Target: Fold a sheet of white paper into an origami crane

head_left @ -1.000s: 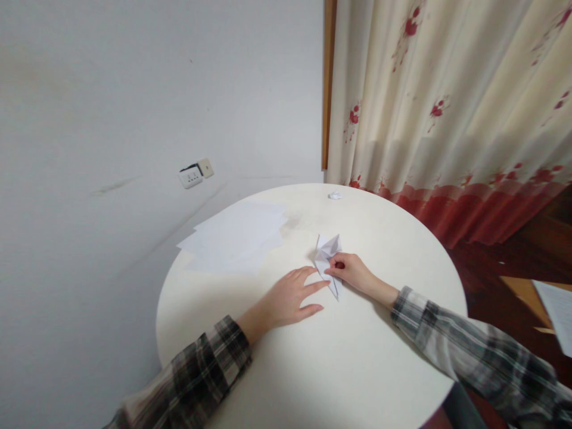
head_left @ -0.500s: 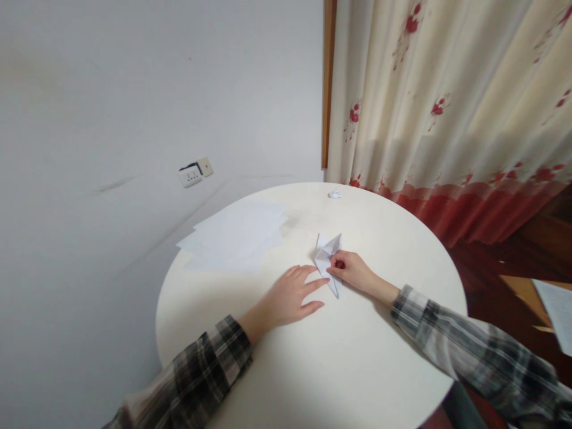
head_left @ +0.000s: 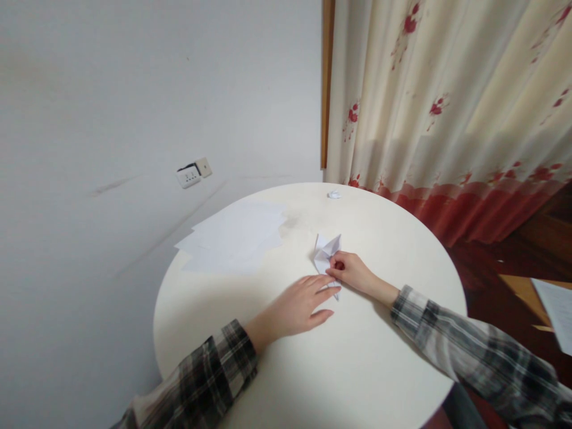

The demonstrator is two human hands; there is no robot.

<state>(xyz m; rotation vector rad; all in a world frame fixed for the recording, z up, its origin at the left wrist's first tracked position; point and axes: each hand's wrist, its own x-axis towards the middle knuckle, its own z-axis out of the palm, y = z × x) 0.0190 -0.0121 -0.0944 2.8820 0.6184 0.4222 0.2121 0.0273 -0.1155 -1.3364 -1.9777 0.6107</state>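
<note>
A piece of folded white paper (head_left: 322, 260) lies on the round white table (head_left: 379, 351), with pointed flaps standing up at its far end. My right hand (head_left: 353, 272) pinches its right side between thumb and forefinger. Stretched out flat, my left hand (head_left: 301, 307) has its fingertips over the paper's near, narrow point and covers part of it. The left thumb is spread away from the fingers, above the tabletop. Whether the left fingertips press on the paper I cannot tell.
Loose white sheets (head_left: 236, 235) overlap at the table's left. A small folded white paper piece (head_left: 333, 195) sits near the far edge. Behind are a wall with a socket (head_left: 188, 177) and a flowered curtain (head_left: 424, 119). Printed paper (head_left: 554, 310) lies off to the right.
My left hand has shifted right and toward me, so its fingers now cover more of the paper's near point. My right hand and the folded paper stay about where they were.
</note>
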